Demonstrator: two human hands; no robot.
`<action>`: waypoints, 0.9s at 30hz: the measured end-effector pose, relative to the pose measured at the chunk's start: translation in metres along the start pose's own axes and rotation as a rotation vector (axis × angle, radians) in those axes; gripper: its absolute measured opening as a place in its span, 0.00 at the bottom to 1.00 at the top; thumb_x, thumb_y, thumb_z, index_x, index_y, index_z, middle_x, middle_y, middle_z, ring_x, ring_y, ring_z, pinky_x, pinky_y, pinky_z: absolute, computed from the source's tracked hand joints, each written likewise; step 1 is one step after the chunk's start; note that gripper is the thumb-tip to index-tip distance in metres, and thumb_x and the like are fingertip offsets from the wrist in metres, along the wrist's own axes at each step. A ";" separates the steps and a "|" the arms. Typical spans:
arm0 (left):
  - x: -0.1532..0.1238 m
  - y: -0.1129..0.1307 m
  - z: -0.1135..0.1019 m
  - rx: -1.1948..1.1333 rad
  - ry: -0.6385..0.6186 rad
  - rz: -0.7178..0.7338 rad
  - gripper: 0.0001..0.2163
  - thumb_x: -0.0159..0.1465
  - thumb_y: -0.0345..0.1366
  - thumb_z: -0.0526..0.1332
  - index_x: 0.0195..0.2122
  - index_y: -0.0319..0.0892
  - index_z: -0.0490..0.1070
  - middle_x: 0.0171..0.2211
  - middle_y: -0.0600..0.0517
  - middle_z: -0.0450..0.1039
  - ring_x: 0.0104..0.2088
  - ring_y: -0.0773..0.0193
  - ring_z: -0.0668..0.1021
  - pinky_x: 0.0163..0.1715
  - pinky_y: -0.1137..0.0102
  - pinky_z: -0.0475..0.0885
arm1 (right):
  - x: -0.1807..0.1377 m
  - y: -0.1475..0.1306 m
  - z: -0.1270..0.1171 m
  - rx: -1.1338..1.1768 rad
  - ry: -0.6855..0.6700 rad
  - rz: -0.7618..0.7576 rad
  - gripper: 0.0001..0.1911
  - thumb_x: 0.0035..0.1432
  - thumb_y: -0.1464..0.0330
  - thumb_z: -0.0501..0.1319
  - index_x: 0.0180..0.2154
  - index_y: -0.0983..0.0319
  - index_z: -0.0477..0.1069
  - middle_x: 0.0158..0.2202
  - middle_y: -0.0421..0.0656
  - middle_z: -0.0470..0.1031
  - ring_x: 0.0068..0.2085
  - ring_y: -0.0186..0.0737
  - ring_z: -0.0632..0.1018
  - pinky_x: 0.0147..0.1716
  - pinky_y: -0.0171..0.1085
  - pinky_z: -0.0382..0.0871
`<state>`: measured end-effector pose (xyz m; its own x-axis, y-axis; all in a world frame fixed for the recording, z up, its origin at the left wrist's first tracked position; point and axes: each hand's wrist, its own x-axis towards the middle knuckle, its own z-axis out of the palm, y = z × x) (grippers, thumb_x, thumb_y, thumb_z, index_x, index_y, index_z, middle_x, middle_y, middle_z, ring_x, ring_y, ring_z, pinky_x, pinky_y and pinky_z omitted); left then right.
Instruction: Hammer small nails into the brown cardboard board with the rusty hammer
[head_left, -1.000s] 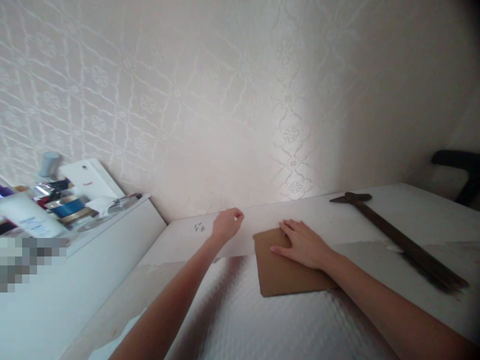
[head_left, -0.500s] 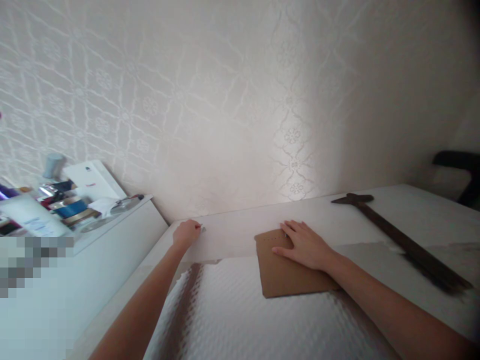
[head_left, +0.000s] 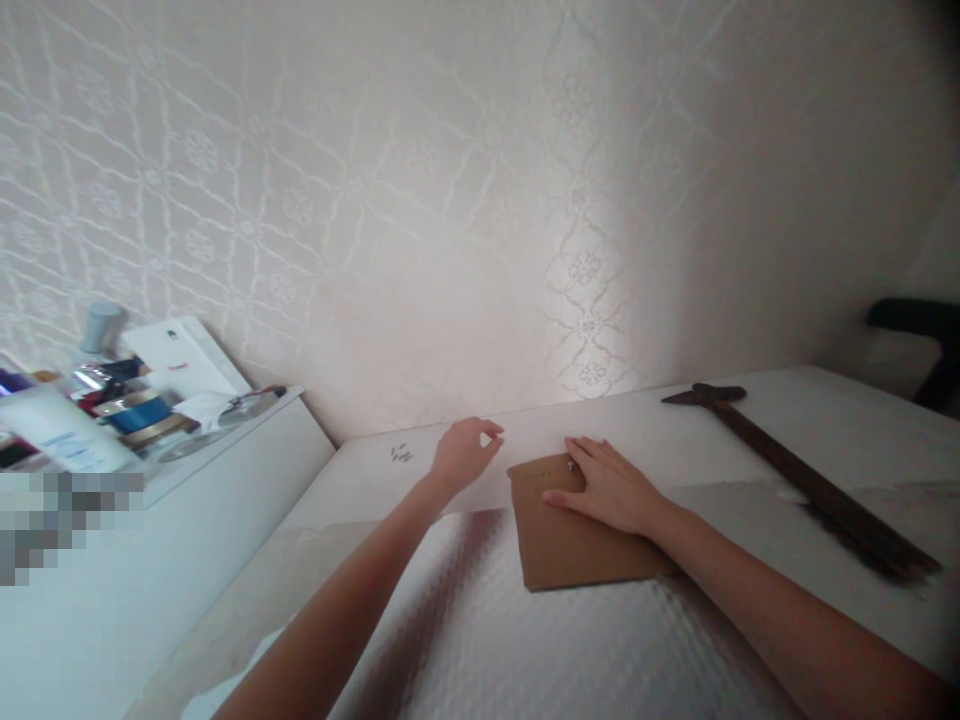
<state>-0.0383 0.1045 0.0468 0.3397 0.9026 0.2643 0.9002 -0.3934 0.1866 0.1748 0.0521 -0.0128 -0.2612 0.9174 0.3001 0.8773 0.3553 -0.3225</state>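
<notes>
Cardboard sheet [head_left: 577, 550] (flat) under right hand [head_left: 611, 490]

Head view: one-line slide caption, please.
Right hand flat on brown cardboard, left hand pinched beside it, hammer lying to the right on the white table.

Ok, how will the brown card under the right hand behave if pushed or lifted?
The brown card looks thin and flat, so it is probably light and somewhat bendy. It lies on a smooth white table, so it may slide easily unless the right hand presses it.
</notes>
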 end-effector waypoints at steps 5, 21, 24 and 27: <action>0.000 0.056 0.019 -0.085 -0.150 0.215 0.11 0.58 0.38 0.57 0.40 0.46 0.75 0.40 0.52 0.75 0.37 0.63 0.76 0.40 0.71 0.70 | 0.001 0.002 0.001 0.016 0.017 -0.027 0.44 0.50 0.43 0.53 0.56 0.72 0.60 0.56 0.61 0.63 0.57 0.56 0.64 0.57 0.51 0.51; -0.004 0.071 0.030 -0.204 -0.038 0.112 0.10 0.64 0.36 0.50 0.41 0.43 0.68 0.35 0.52 0.76 0.36 0.65 0.76 0.38 0.71 0.70 | 0.001 -0.001 -0.002 0.036 0.015 -0.067 0.37 0.50 0.47 0.56 0.52 0.66 0.64 0.52 0.56 0.68 0.54 0.53 0.67 0.55 0.49 0.53; 0.002 0.053 0.024 -0.263 -0.005 0.094 0.08 0.62 0.37 0.54 0.35 0.42 0.71 0.35 0.53 0.77 0.36 0.66 0.77 0.38 0.73 0.70 | 0.001 0.000 -0.001 0.008 0.012 -0.029 0.43 0.49 0.43 0.54 0.55 0.71 0.62 0.55 0.59 0.65 0.56 0.55 0.64 0.57 0.49 0.52; 0.008 0.013 0.014 -0.215 0.024 -0.049 0.07 0.60 0.35 0.56 0.34 0.41 0.73 0.35 0.52 0.77 0.33 0.67 0.78 0.37 0.73 0.70 | 0.001 0.001 0.001 -0.009 0.001 -0.001 0.48 0.49 0.42 0.51 0.57 0.74 0.59 0.57 0.60 0.62 0.58 0.56 0.63 0.58 0.49 0.50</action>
<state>-0.0200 0.1089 0.0385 0.2879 0.9183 0.2718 0.8360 -0.3794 0.3965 0.1753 0.0535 -0.0140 -0.2618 0.9170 0.3010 0.8806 0.3546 -0.3143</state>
